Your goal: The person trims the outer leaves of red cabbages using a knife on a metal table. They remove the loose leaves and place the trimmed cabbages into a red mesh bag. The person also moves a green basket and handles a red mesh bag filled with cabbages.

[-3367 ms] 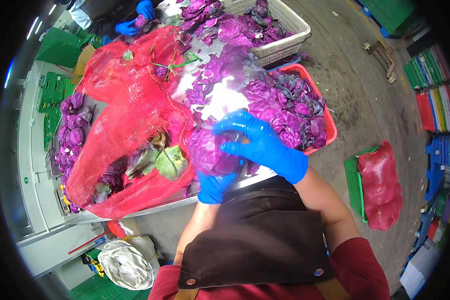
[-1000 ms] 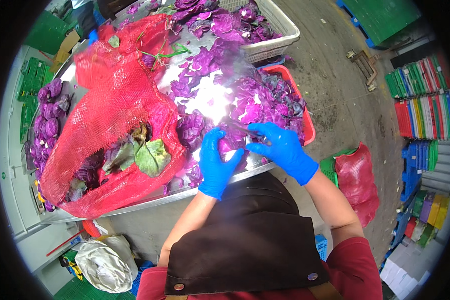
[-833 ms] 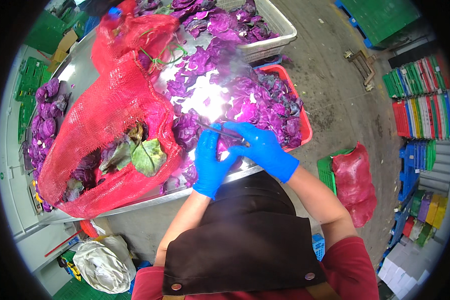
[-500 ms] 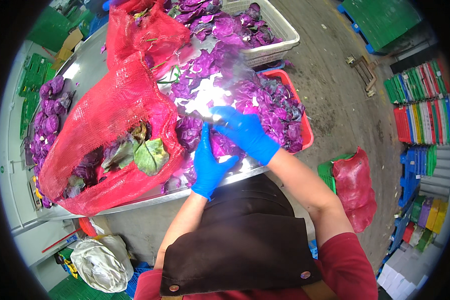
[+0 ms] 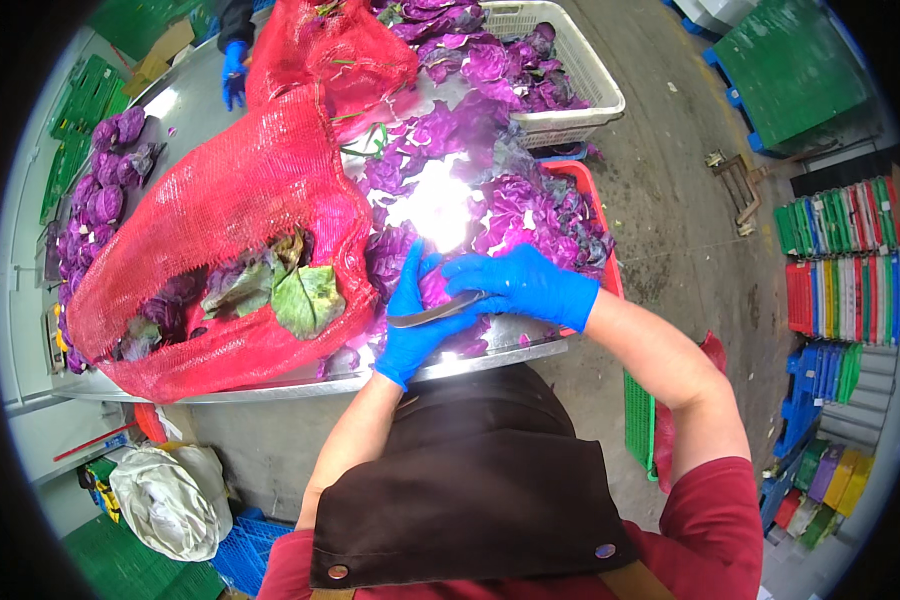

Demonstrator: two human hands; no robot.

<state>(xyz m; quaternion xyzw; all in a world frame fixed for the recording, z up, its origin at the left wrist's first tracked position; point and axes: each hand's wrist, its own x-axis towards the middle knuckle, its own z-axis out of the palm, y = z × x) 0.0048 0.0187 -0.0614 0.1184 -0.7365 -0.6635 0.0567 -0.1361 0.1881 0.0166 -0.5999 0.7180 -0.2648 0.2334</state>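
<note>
Both my hands wear blue gloves and meet at the near edge of the metal table. In my right hand (image 5: 520, 287) is a knife, its dark, slightly curved blade (image 5: 428, 317) lying across the front of my left hand. My left hand (image 5: 410, 335) is curled around a red cabbage (image 5: 434, 288), mostly hidden by fingers. Loose purple cabbage leaves (image 5: 515, 205) are heaped just beyond. To the left, a red mesh sack (image 5: 220, 190) gapes open, with cabbages and a wilted green leaf (image 5: 308, 303) inside.
A red crate (image 5: 611, 270) full of leaves stands at the table's right, a white crate (image 5: 610, 107) behind it. Whole red cabbages (image 5: 100, 205) line the table's left side. Another person's gloved hand (image 5: 234, 75) is at the far left. A green crate (image 5: 640, 425) stands on the floor.
My right hand has come down and right, bringing the knife blade over my left hand. My left thumb has closed in. Another person's gloved hand now shows at the far left; the view has shifted.
</note>
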